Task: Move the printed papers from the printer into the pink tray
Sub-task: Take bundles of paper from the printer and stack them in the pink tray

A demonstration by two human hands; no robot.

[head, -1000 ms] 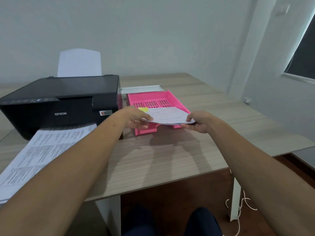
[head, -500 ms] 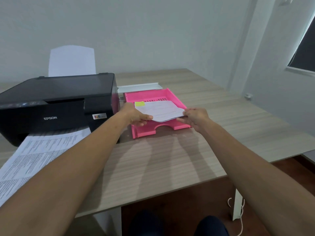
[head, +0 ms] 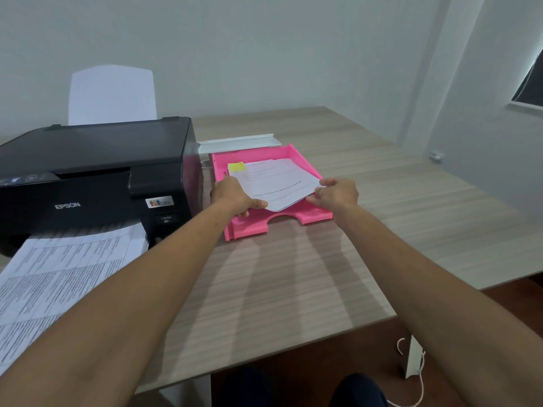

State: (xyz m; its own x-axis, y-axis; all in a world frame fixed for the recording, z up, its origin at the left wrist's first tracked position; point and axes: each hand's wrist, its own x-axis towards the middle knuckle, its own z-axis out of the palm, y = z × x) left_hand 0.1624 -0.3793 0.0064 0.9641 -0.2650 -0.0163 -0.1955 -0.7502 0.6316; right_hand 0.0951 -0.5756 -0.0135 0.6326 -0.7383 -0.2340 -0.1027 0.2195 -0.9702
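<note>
Both hands, left hand (head: 235, 195) and right hand (head: 338, 193), grip papers (head: 274, 183) over the pink tray (head: 305, 160); printer (head: 97, 171) at nine o'clock, bare desk (head: 411, 207) at three.

Left arm: bare, stretched forward from the lower left.
Left hand (head: 235, 195): back up, fingers curled under, thumb pointing right, grip closed on the left edge of the printed papers (head: 274, 183).
Right arm: bare, stretched forward from the lower right.
Right hand (head: 336, 193): knuckles up, grip pinching the papers' right edge.
</note>
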